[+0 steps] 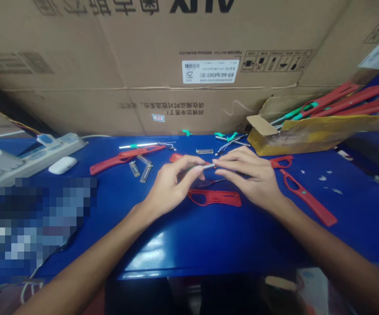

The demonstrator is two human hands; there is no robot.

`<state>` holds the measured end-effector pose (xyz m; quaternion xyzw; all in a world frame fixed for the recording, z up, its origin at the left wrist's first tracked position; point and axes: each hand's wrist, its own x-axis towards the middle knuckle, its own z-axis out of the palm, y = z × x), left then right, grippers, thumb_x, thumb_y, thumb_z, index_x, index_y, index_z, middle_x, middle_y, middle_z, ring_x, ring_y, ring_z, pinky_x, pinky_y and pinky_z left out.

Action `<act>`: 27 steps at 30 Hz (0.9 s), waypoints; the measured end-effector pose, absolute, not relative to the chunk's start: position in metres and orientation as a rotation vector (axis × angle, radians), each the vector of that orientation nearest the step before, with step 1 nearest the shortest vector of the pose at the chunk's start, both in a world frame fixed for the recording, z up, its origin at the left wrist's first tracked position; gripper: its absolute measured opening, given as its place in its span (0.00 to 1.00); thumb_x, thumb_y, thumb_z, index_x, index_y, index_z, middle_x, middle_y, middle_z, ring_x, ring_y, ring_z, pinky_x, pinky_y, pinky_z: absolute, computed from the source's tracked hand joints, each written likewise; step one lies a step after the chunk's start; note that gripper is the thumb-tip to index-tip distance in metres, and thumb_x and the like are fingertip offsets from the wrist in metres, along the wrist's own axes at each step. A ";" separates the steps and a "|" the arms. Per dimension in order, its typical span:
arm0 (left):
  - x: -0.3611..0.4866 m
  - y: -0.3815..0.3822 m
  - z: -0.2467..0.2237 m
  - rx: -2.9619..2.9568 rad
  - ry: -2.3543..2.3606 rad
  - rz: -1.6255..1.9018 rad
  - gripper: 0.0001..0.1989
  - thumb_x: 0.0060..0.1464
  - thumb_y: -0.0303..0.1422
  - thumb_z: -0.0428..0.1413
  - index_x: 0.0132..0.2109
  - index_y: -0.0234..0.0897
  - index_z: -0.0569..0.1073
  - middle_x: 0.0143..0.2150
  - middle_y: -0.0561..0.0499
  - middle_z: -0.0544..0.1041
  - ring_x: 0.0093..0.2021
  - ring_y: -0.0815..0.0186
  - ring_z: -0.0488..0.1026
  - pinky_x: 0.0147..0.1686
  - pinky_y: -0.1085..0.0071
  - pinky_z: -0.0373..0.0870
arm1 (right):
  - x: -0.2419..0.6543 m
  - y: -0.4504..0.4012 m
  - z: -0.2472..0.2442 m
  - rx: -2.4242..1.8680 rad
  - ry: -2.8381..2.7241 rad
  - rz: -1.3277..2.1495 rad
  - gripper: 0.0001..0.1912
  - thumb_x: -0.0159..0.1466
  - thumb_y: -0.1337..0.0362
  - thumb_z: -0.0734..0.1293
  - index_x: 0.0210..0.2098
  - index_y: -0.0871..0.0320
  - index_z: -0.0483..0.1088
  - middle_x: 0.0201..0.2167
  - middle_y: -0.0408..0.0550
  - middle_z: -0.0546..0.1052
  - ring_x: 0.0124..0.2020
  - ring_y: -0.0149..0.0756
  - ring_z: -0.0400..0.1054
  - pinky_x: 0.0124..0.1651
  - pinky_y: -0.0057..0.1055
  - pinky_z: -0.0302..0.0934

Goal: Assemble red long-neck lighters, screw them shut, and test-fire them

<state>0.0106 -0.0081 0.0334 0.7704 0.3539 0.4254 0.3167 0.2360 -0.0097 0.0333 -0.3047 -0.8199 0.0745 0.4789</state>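
Between my two hands is a small pale, narrow piece (208, 166), held level over the blue table (182, 245). My left hand (176, 177) pinches its left end with thumb and fingers. The fingertips of my right hand (250, 173) close on its right end. Just below the hands lies a red plastic shell half (222, 197) with a loop handle. A screwdriver (209, 183) rests behind that shell, partly under my fingers. Another red part (176, 157) shows behind my left hand. Clear small tanks (146, 173) lie to the left, and one more (204, 151) lies behind my hands.
An open carton (307, 135) of red lighter bodies stands at the back right. Red pieces (310, 199) lie right, another (126, 158) left. Green parts (230, 136) lie along the large cardboard box (110, 96). A power strip (35, 159) and white case (62, 165) are left.
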 end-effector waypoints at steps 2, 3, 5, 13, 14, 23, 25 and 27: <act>0.011 -0.009 0.034 2.098 0.971 1.101 0.12 0.69 0.37 0.53 0.53 0.38 0.75 0.45 0.49 0.81 0.43 0.66 0.78 0.45 0.69 0.75 | 0.237 -0.008 0.033 -0.722 -2.048 0.215 0.17 0.67 0.69 0.70 0.53 0.50 0.78 0.41 0.46 0.82 0.42 0.36 0.73 0.47 0.38 0.68; 0.011 -0.008 0.034 2.153 0.980 1.089 0.12 0.69 0.37 0.53 0.53 0.39 0.74 0.48 0.48 0.79 0.46 0.65 0.77 0.47 0.68 0.74 | 0.237 -0.008 0.033 -0.721 -2.061 0.238 0.17 0.68 0.70 0.69 0.54 0.51 0.77 0.41 0.47 0.82 0.42 0.35 0.73 0.46 0.37 0.68; 0.010 -0.007 0.034 2.256 0.962 1.071 0.12 0.67 0.38 0.55 0.55 0.41 0.74 0.52 0.48 0.77 0.48 0.64 0.76 0.47 0.67 0.74 | 0.238 -0.009 0.033 -0.741 -2.060 0.283 0.16 0.69 0.71 0.66 0.54 0.51 0.77 0.41 0.47 0.81 0.41 0.34 0.73 0.45 0.35 0.69; 0.005 -0.002 0.033 2.409 0.922 1.128 0.17 0.71 0.32 0.51 0.63 0.45 0.71 0.51 0.49 0.77 0.49 0.67 0.74 0.51 0.67 0.70 | 0.244 -0.009 0.037 -0.954 -2.100 0.483 0.26 0.69 0.63 0.68 0.66 0.50 0.65 0.51 0.48 0.80 0.47 0.37 0.76 0.54 0.39 0.70; 0.004 -0.002 0.033 2.416 0.932 1.128 0.18 0.71 0.32 0.50 0.64 0.46 0.70 0.51 0.50 0.76 0.48 0.67 0.74 0.50 0.68 0.70 | 0.246 -0.007 0.038 -0.993 -2.093 0.494 0.30 0.68 0.62 0.69 0.68 0.49 0.62 0.53 0.48 0.79 0.48 0.39 0.75 0.55 0.40 0.69; -0.007 0.004 0.034 2.393 1.123 1.024 0.15 0.72 0.36 0.47 0.61 0.44 0.70 0.49 0.52 0.80 0.47 0.67 0.77 0.46 0.70 0.69 | 0.265 0.002 0.041 -1.284 -2.247 0.754 0.28 0.60 0.44 0.73 0.51 0.56 0.72 0.38 0.48 0.78 0.36 0.39 0.71 0.40 0.37 0.67; -0.009 0.006 0.034 2.392 1.164 0.959 0.15 0.73 0.37 0.47 0.62 0.45 0.69 0.45 0.54 0.81 0.43 0.67 0.78 0.43 0.70 0.69 | 0.266 0.001 0.036 -1.263 -2.412 0.761 0.30 0.56 0.40 0.74 0.47 0.55 0.74 0.44 0.49 0.77 0.45 0.43 0.71 0.48 0.39 0.66; -0.011 0.008 0.033 2.403 1.198 0.919 0.15 0.72 0.38 0.47 0.61 0.45 0.69 0.44 0.55 0.81 0.42 0.67 0.78 0.41 0.70 0.69 | 0.266 0.000 0.031 -1.198 -2.536 0.742 0.29 0.56 0.39 0.73 0.47 0.53 0.75 0.51 0.50 0.74 0.55 0.47 0.67 0.56 0.42 0.63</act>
